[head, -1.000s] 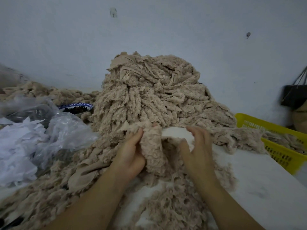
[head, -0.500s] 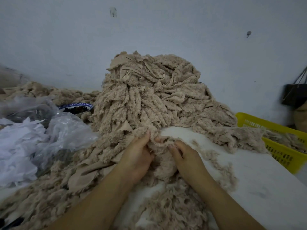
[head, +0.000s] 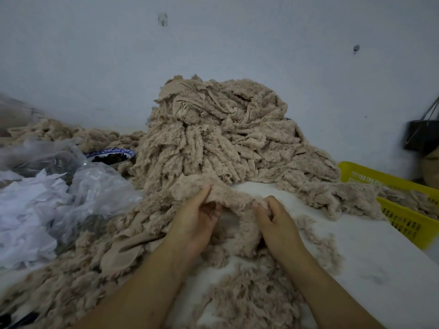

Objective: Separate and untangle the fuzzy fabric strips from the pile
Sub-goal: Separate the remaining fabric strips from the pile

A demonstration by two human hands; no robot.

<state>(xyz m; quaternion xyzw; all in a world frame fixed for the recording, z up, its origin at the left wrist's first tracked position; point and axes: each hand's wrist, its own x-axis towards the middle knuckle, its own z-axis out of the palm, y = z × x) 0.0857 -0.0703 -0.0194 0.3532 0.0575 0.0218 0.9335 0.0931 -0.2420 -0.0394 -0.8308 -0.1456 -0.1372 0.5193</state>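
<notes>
The open room is to the right of my right hand. There the white bench lies mostly bare, out to its right edge. A yellow basket sits at that edge, well apart from my fingers, with some fuzzy fabric in it. To the left of my left hand there is no such room. Fabric crowds right up to my wrist, and past it lie crumpled plastic bags and a heap of white scraps. A blue-rimmed bowl with something dark in it sits beyond those, near the foot of the pile.

The bench top is pale and matte, dusted with bits of fluff. A plain bluish wall stands close behind, and a dark bag hangs on it far off to my right.

Both hands hold one strip just above the bench. My left thumb and fingers pinch its upper edge. My right fingers are curled tight around the other end, so the strip sags in a short arc between them. It is beige, shaggy on one side and ragged along the edge.

Just beyond my hands the pile rises in a tall mound of the same beige lengths, draped and tangled over one another, with smooth backing showing near the top. Loose strips lie heaped between my forearms, nearer me than my hands.
</notes>
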